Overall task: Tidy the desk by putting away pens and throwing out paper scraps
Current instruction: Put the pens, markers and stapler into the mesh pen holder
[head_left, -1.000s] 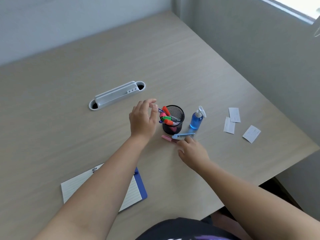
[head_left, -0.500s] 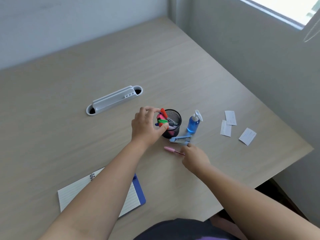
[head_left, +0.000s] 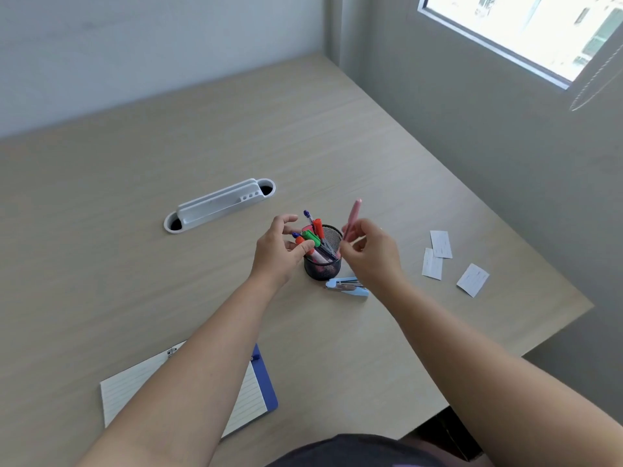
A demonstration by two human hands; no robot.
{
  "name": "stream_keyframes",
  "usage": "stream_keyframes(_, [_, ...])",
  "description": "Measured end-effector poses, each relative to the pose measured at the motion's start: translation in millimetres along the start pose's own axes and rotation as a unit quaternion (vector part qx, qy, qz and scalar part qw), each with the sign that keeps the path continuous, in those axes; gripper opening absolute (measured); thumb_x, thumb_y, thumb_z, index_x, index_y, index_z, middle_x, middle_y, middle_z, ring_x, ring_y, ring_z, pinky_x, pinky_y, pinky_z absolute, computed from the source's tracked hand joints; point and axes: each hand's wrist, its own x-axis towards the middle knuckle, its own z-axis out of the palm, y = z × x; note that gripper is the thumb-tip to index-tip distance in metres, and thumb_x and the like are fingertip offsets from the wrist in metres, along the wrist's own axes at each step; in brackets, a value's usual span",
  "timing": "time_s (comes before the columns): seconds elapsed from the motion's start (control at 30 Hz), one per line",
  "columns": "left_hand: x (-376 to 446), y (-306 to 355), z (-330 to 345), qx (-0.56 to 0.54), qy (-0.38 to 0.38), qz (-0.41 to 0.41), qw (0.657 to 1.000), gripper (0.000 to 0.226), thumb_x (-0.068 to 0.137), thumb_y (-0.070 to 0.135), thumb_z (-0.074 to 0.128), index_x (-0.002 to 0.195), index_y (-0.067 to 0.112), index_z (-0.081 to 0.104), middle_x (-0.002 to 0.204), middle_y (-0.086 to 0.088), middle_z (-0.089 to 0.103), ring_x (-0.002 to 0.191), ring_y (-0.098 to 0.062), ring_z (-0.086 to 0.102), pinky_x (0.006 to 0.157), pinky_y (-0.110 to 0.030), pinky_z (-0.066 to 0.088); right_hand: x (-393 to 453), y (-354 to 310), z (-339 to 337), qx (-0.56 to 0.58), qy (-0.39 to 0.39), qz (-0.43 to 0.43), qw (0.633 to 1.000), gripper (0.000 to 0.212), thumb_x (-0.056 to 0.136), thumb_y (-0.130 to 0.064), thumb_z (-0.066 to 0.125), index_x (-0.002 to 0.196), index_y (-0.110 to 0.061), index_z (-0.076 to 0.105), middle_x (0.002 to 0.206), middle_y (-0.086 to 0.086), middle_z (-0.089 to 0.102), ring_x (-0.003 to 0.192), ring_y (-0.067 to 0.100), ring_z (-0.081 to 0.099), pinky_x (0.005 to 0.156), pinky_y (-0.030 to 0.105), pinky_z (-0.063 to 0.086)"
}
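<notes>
A black mesh pen cup [head_left: 323, 269] stands mid-desk, holding several coloured pens and markers [head_left: 313, 235]. My left hand [head_left: 278, 251] is at the cup's left side, thumb and fingers touching the markers sticking out of it. My right hand [head_left: 369, 252] is just right of the cup, gripping a pink pen [head_left: 352, 219] held nearly upright with its lower tip at the cup's rim. Three white paper scraps [head_left: 440, 244] [head_left: 432, 263] [head_left: 472, 279] lie on the desk to the right.
A light blue stapler [head_left: 347, 286] lies in front of the cup. A white cable grommet tray [head_left: 219, 205] is set into the desk behind left. A lined notepad on a blue clipboard [head_left: 256, 396] lies near the front edge under my left forearm. Walls close the desk's far and right sides.
My right hand picked the pink pen up off the desk and raised it to the cup's rim. The blue spray bottle is now hidden behind that hand. My left hand stayed at the cup.
</notes>
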Motion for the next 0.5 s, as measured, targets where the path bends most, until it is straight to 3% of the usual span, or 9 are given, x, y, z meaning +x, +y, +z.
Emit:
stream_keyframes(0.1, [-1.3,-2.1,-1.9,-0.033,0.002,-0.011,0.999,0.052,0.076,0.018,0.079,0.12,0.024,0.052,0.105,0.002,0.061,0.074,-0.007,0.069,0.072,-0.017,0.05,16.1,-0.3,9.8,-0.024,-0.004,0.011,1.0,0.014,0.085,-0.018,0.061,0.097,-0.025,0.062,0.085,-0.01,0.065,0.069,0.012,0.063,0.065,0.03,0.051])
stream_keyframes(0.2, [-2.2,-4.2,-3.5,-0.044,-0.003,-0.018,0.999,0.052,0.075,0.016,0.08,0.119,0.025,0.053,0.11,-0.001,0.062,0.078,-0.008,0.07,0.077,-0.023,0.054,22.8,6.7,19.7,-0.037,-0.026,0.015,0.999,0.018,0.088,-0.017,0.06,0.104,-0.023,0.064,0.087,-0.007,0.063,0.069,0.011,0.059,0.056,0.021,0.043])
stream_keyframes(0.3, [-1.5,-6.7,-5.0,-0.036,-0.018,-0.021,0.999,0.05,0.075,0.016,0.08,0.118,0.025,0.056,0.112,0.001,0.064,0.08,-0.011,0.069,0.077,-0.022,0.052,21.1,17.6,25.7,-0.077,-0.037,0.002,0.996,0.026,0.089,-0.018,0.06,0.114,-0.018,0.066,0.094,-0.001,0.066,0.073,0.011,0.056,0.06,0.018,0.041])
stream_keyframes(0.37, [-0.1,-9.0,-5.9,-0.018,-0.028,-0.016,0.999,0.049,0.075,0.018,0.081,0.118,0.024,0.057,0.111,0.002,0.064,0.08,-0.012,0.069,0.076,-0.022,0.052,16.7,24.4,26.4,-0.088,-0.028,-0.009,0.996,0.033,0.088,-0.018,0.06,0.121,-0.016,0.064,0.098,0.001,0.066,0.069,0.011,0.053,0.069,0.021,0.043])
stream_keyframes(0.5, [3.2,-11.7,-5.3,0.01,-0.028,0.0,1.0,0.046,0.075,0.018,0.08,0.115,0.024,0.059,0.106,0.003,0.065,0.075,-0.01,0.068,0.072,-0.017,0.05,-4.0,41.2,27.5,-0.074,-0.004,-0.024,0.997,0.038,0.085,-0.01,0.061,0.123,-0.013,0.061,0.106,0.006,0.062,0.056,0.002,0.048,0.069,0.015,0.034])
